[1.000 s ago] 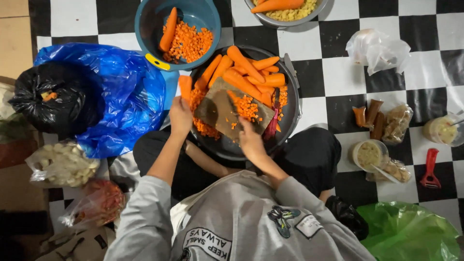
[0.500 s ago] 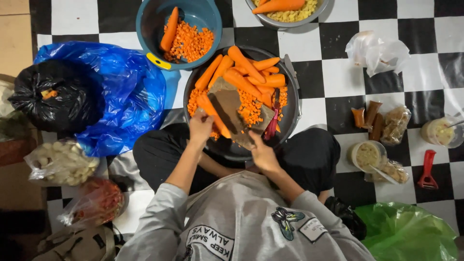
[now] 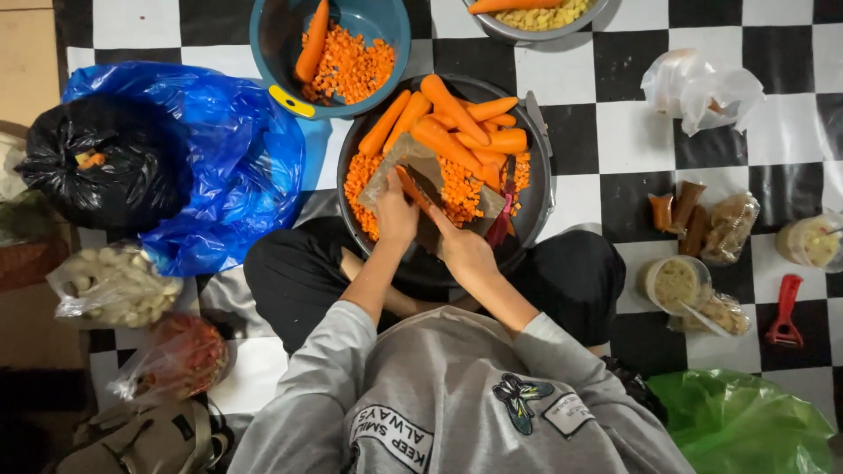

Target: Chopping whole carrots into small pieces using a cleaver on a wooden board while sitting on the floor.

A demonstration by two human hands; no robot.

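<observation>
Roughly seven whole peeled carrots are lying at the far side of one dark round pan, with diced carrot heaped around one small cutting board sitting inside it. The left hand is reaching forward with a bent wrist and is pinning one carrot to the board under its fingertips. The right hand is coming in from the right and is wrapping closed around a knife, whose blade is lying just beside that carrot. One blue bowl, far and left of the pan, is holding one more carrot and a pile of dice. One steel bowl is sitting at the far edge. To the left, one black bag is resting on one crumpled blue bag, with two clear bags nearer. To the right are lying one white crumpled bag, several small clear packets, one red peeler, and one green bag at the near corner.
</observation>
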